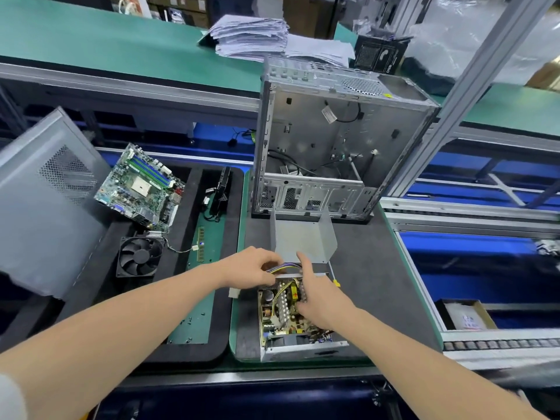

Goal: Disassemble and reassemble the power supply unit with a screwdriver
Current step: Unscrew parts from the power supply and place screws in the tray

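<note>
The power supply unit (285,322) lies open on the dark mat, its circuit board with coils and capacitors exposed. Its bent metal cover (303,241) lies just behind it. My left hand (251,268) grips the bundle of coloured wires (286,268) at the unit's far edge. My right hand (318,298) rests on the board, index finger stretched toward the wires and the other fingers curled down among the parts. A yellow tip (335,281), perhaps a screwdriver handle, shows by the unit's right side.
An empty computer case (333,147) stands upright behind the cover. On the left tray sit a motherboard (142,186), a cooler fan (139,257), a memory stick (200,244) and loose screws. A grey side panel (45,201) leans at far left.
</note>
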A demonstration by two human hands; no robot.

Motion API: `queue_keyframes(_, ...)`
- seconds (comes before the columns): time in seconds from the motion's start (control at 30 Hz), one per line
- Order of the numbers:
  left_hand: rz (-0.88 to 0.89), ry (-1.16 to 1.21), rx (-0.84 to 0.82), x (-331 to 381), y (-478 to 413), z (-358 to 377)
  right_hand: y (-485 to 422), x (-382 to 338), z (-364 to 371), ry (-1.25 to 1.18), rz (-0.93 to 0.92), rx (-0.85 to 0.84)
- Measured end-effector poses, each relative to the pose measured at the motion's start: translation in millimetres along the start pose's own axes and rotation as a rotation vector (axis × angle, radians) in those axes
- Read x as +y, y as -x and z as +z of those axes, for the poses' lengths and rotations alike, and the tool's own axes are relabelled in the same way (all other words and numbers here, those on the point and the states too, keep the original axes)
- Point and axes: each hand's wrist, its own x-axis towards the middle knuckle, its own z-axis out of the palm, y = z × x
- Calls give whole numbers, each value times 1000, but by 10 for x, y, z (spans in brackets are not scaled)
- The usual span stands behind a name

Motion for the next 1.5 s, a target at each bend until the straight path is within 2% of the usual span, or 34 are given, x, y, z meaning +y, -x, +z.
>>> queue_keyframes(0.1,5,-11,57,188,43,68,44,119,-157,-76,-2,58)
queue_keyframes(0.2,53,-275,77,420,62,163,76,321,-388,-246,24,-41)
queue_keyframes(0.3,100,-409,73,611,49,294,81,610,-578,-250,129,-71)
queue_keyframes(0.4,57,-527,36,720,68,458,148,851,-597,-291,238,-241)
queue_keyframes(0.47,35,-627,-8,767,74,570,178,944,-518,-387,237,-317)
queue_keyframes(0.6,-30,-815,-102,825,28,704,101,1032,-396,-443,188,-270)
queue_keyframes(0.7,31,-964,-25,820,22,766,56,1062,-374,-515,176,-323)
queue_keyframes(0.8,53,-954,6,798,26,775,60,1134,-389,-505,151,-328)
queue_keyframes(0.93,-7,-825,28,822,27,722,105,1205,-482,-598,116,-292)
queue_keyframes(1.03,-123,-544,55,843,22,621,146,1249,-554,-661,166,-292)
queue_keyframes(1.13,-234,-315,80,825,26,502,171,1281,-620,-769,213,-372)
queue_keyframes(1.27,-381,43,137,751,36,415,169,1223,-680,-986,170,-450)
queue_keyframes(1.37,-471,403,183,670,38,404,141,1056,-706,-1016,83,-402)
queue_keyframes(1.5,-491,801,187,550,-3,487,91,827,-665,-1060,-10,-272)
